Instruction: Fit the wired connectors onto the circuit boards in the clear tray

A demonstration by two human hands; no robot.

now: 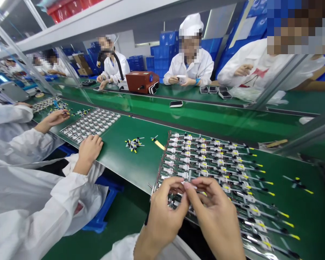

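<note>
My left hand (pixel 168 209) and my right hand (pixel 213 213) meet at the fingertips over the near edge of the bench. Both are closed in a pinch around a small pale piece (pixel 188 184), mostly hidden by the fingers, so its kind cannot be made out. Beneath and beyond them lies a tray of small white parts (pixel 203 155) in rows, with thin wires on the left side and black, grey and yellow-tipped pieces on the right. A loose yellow-tipped piece (pixel 298 183) rests on the green bench to the right.
A small pile of black, grey and yellow pieces (pixel 134 144) lies left of the tray, near a tan strip (pixel 159 145). A co-worker's hand (pixel 90 150) rests by another tray (pixel 90 124). Across the conveyor (pixel 141 108), which carries a white device (pixel 176 104), people sit working.
</note>
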